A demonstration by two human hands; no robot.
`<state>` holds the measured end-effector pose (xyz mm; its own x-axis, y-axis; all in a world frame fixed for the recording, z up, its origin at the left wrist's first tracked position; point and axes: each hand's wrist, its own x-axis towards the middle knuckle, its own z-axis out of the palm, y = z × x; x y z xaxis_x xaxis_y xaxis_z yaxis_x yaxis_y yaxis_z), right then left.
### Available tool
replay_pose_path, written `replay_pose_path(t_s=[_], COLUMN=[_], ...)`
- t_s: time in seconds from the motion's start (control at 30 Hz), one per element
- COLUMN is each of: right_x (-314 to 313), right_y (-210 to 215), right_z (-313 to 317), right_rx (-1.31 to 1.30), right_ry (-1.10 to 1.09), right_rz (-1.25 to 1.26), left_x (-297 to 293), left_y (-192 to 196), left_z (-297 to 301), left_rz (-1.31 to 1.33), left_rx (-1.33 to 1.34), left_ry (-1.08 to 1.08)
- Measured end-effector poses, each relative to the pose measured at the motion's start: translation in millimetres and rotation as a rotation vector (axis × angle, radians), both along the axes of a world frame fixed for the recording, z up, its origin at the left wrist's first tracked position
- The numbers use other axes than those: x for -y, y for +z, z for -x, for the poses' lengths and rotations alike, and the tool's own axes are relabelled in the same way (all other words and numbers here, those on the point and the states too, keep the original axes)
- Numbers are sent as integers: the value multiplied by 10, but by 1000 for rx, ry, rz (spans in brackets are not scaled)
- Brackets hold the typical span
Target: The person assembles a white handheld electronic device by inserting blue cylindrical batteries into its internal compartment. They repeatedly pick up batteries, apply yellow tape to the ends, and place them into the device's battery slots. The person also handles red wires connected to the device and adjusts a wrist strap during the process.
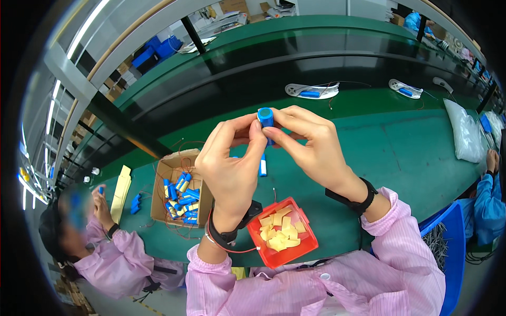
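Up over the table, both hands pinch one blue cylindrical battery (265, 118), its round greenish end tilted up. My left hand (227, 160) grips it from the left between thumb and fingers. From the right, the thumb and fingers of my right hand (315, 138) are closed on the same battery. Below and behind them, another blue and white battery (263, 166) rests on the green table. A red tray (273, 260) with several pale yellow paper pieces (283, 229) sits close in front of me. Black bands circle both wrists; a red wire runs from the left one.
Left of my forearm, a cardboard box (158, 203) holds several blue batteries with wires. Yellow strips (121, 192) lie near a co-worker (118, 258). Beyond the table, white holders (312, 91) sit on a green surface. At right are a plastic bag (464, 131) and a blue bin (457, 263).
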<state>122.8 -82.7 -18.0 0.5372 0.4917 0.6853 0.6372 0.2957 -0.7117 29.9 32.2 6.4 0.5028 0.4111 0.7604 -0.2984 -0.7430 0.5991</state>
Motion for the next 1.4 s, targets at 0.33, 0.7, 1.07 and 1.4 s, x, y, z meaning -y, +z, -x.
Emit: replay_pose_path(t_s=[0.33, 0.7, 1.07, 1.4], right_x=[-14, -45, 97, 554], right_y=[15, -42, 83, 193], right_z=[-22, -50, -435, -989], right_rx=[-273, -320, -500, -387], right_ry=[142, 275, 247, 81], right_rz=[20, 9, -207, -255], left_x=[-96, -223, -1227, -382], left_y=[-116, -80, -136, -257], left_z=[-60, 77, 1184, 1807], left_rz=[259, 409, 592, 353], left_rx=[-32, -134, 146, -714], left_ry=[-101, -255, 124, 70])
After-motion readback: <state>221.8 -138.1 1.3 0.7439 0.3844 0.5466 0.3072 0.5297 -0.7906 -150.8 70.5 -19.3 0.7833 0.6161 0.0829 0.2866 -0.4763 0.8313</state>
